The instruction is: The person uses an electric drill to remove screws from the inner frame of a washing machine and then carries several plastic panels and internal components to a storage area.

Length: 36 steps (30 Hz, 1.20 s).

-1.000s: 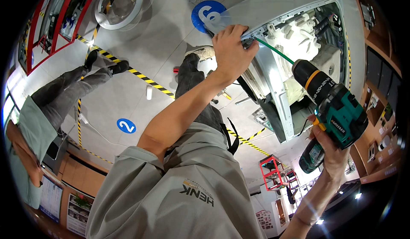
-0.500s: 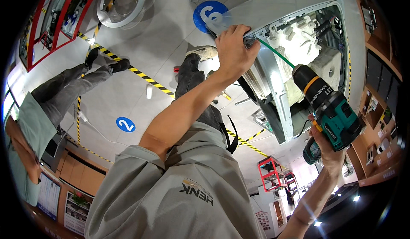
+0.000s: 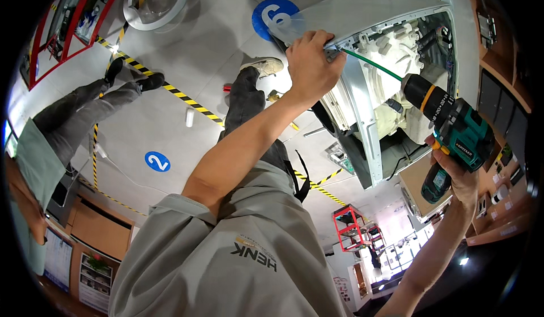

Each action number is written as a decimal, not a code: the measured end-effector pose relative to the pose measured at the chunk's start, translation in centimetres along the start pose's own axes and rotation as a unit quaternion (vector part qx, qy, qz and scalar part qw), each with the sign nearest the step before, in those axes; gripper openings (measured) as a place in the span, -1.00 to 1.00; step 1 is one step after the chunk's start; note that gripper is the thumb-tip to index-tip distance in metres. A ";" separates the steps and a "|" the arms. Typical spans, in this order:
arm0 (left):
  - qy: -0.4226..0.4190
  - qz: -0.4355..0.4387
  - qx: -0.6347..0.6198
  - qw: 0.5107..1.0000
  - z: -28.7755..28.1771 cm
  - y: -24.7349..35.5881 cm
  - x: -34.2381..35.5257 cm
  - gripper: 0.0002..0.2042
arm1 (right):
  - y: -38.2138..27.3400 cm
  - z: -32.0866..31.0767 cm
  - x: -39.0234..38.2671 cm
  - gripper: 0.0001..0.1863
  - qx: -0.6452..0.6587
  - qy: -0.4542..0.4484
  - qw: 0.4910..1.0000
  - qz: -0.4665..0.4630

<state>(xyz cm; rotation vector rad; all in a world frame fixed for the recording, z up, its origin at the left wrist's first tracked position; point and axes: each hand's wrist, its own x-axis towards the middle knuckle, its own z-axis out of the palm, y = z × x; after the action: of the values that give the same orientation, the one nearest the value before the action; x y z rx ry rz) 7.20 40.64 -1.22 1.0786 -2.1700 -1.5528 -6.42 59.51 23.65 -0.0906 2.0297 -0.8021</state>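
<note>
The cordless drill driver [image 3: 462, 133], teal and black, is in the right hand [image 3: 460, 172]. The right hand is clamped around the handle, index finger at the yellow-orange trigger [image 3: 440, 146]. The chuck is ahead of this hand and to its left. From the chuck, a long green shaft [image 3: 374, 64] extends toward the left hand [image 3: 314, 66]; its far end meets the corner of a grey metal cabinet [image 3: 367, 125] just beside the thumb.

The left hand rests on that corner, fingers bent over the edge. Its fingertips are partly hidden; whether they pinch the metal cannot be told. Pale moulded parts [image 3: 392, 50] sit inside the open cabinet, to the right of the left hand.

A blue round floor marker [image 3: 260, 21] is beyond the left hand, slightly to its left. Farther left are striped tape [image 3: 184, 96] and a round door ring [image 3: 129, 18]. A red cart [image 3: 338, 228] stands nearer the body than the right hand, to its left.
</note>
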 end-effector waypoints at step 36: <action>0.001 -0.005 0.012 1.000 -0.1 0.1 -0.3 -0.65 | -7.0 -0.1 -1.8 -0.09 -0.533 0.006 0.821 -0.204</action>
<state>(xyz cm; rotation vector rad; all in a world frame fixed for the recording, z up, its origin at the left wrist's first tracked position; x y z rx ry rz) 7.37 40.79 -1.05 1.0992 -2.1902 -1.5323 -7.19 54.76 28.99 -1.1814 2.2614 0.2082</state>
